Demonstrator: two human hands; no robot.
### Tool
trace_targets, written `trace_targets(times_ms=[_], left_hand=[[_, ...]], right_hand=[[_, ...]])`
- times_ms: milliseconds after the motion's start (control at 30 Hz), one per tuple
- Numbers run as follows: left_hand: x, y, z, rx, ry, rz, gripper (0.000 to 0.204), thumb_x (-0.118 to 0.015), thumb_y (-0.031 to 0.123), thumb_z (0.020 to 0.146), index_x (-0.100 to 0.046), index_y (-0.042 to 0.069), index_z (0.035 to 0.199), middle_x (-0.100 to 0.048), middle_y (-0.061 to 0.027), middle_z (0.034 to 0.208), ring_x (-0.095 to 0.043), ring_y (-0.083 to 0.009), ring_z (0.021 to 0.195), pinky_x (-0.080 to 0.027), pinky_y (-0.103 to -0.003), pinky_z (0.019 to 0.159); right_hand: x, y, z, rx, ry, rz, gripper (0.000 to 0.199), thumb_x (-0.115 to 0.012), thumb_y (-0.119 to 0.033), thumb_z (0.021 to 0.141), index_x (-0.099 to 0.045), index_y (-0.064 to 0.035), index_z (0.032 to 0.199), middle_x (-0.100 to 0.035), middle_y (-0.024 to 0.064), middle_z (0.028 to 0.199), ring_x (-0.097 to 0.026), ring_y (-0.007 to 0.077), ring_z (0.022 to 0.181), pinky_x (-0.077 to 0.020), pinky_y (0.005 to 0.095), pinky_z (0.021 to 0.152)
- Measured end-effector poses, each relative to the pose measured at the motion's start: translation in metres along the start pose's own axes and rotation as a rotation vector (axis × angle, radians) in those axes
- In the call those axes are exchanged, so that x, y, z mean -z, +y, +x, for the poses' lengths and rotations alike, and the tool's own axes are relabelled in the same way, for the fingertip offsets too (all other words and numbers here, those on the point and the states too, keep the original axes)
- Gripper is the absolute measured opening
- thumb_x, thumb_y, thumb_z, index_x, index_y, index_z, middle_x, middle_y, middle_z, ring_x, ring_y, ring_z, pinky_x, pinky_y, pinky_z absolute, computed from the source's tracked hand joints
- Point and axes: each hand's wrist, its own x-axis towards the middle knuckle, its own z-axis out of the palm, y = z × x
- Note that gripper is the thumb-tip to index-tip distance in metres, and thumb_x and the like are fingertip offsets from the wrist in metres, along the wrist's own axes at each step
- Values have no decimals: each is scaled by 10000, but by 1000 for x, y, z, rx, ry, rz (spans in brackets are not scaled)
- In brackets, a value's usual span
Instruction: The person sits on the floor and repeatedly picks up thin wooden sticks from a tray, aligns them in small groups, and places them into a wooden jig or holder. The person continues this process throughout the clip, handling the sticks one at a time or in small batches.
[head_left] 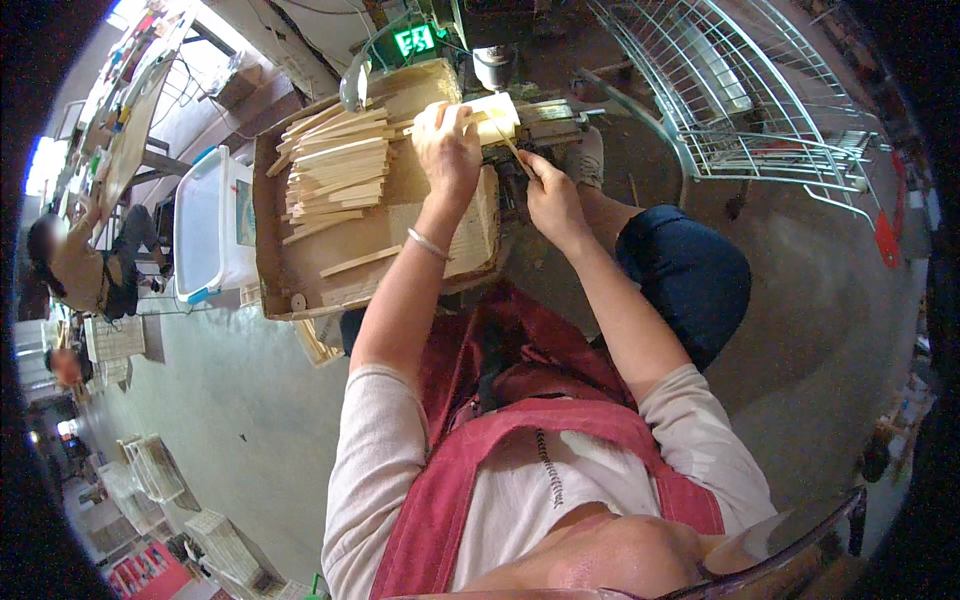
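Observation:
My left hand (448, 150) is closed around a pale wooden strip (406, 131), whose end shows left of the fingers. Just beyond its fingertips a lit, cream-coloured block (494, 117) sits at a small metal machine (550, 122). On the near right side of that block, my right hand (553, 200) pinches a thin, light brown stick (512, 150), pointed up toward the block. Whether the stick touches the block I cannot tell. Beside my left arm, a shallow cardboard box (345, 292) holds a loose stack of wooden strips (338, 165), with a single strip (360, 262) lying apart.
A lamp (355, 82) hangs over the box's far edge. Left of the box stands a clear plastic bin (200, 230). A white bucket (491, 67) is behind the machine, and a wire cart (770, 120) fills the far right. Another person (80, 265) sits at a table far left.

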Motion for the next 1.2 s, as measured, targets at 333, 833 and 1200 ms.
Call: trace_targets(times_ms=[333, 833, 1200], left_hand=[[-28, -19, 14, -252, -73, 92, 157, -747, 147, 781, -603, 96, 819, -556, -101, 824, -562, -331, 821, -465, -438, 679], [-39, -24, 12, -312, 26, -19, 105, -715, 101, 774, -610, 100, 775, -517, -77, 763, -547, -301, 761, -459, -417, 638], [-44, -16, 13, -291, 80, -24, 104, -672, 82, 714, -581, 102, 759, -493, -76, 754, -545, -292, 759, -450, -411, 662]], right_hand=[[4, -1, -11, -27, 8, 99, 393, -493, 7, 914, -600, 11, 1291, -677, 260, 1155, -675, 401, 1039, -535, 446, 884], [185, -113, 30, -325, 59, 515, 171, -644, -264, 968, -724, -112, 959, -357, -99, 549, -301, 10, 424, -223, 219, 376], [203, -152, 223, 136, 238, 697, 261, -615, -357, 962, -632, -122, 847, -400, -57, 559, -330, 70, 403, -232, 265, 376]])
